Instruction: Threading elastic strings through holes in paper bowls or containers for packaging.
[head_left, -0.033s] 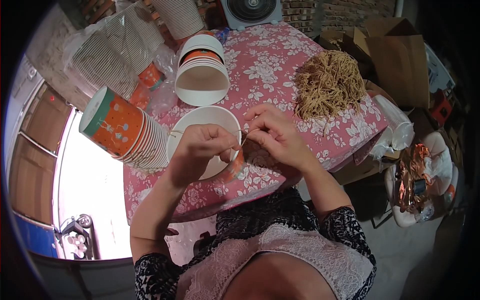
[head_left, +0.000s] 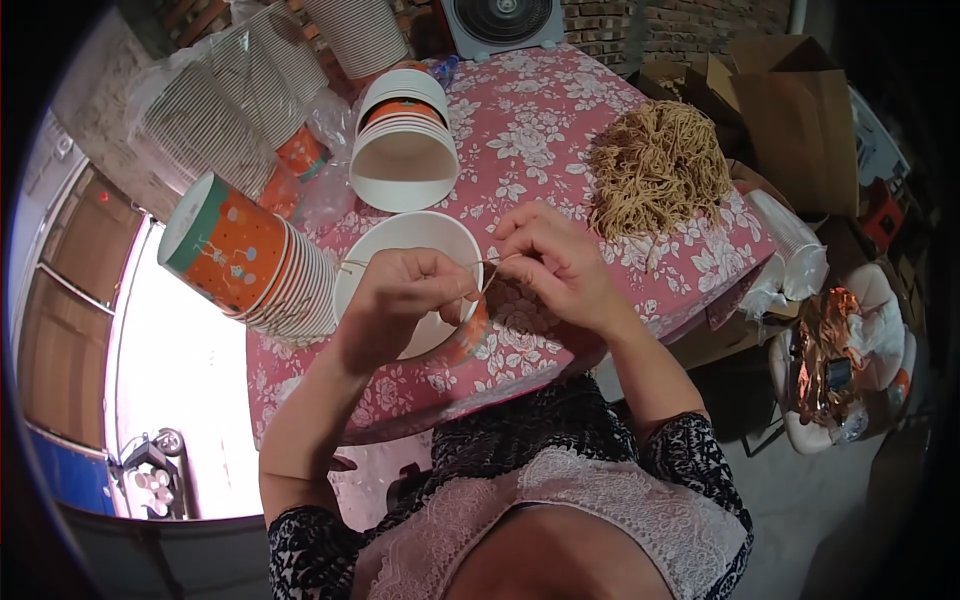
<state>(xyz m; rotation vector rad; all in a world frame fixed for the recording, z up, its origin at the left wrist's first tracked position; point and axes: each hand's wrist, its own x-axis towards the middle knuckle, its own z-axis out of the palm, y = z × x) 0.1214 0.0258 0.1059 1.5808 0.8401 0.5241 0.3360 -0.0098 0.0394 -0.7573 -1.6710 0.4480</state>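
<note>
In front of me a white paper bucket [head_left: 380,235] stands on the table, its outside orange where it shows. My left hand [head_left: 415,285] is closed over the bucket's mouth, thumb and fingers pinching a thin tan cord [head_left: 487,283]. At the bucket's right rim, my right hand [head_left: 555,265] pinches the same cord between thumb and forefinger. A bit of similar cord also shows at the bucket's left rim; my left hand hides what lies between. To the left, a stack of nested orange and green paper buckets [head_left: 240,250] lies tilted.
A heap of tan cords [head_left: 660,165] lies at the table's right on a pink floral tablecloth [head_left: 520,150]. More nested white buckets [head_left: 405,165] lie behind the bucket. Bagged stacks [head_left: 210,120] stand at far left. A fan [head_left: 503,20], cardboard boxes [head_left: 800,130] and a stool [head_left: 800,430] surround the table.
My right hand has shifted very slightly to the right, fingertips still at the cord. My left hand and the bucket have stayed in place.
</note>
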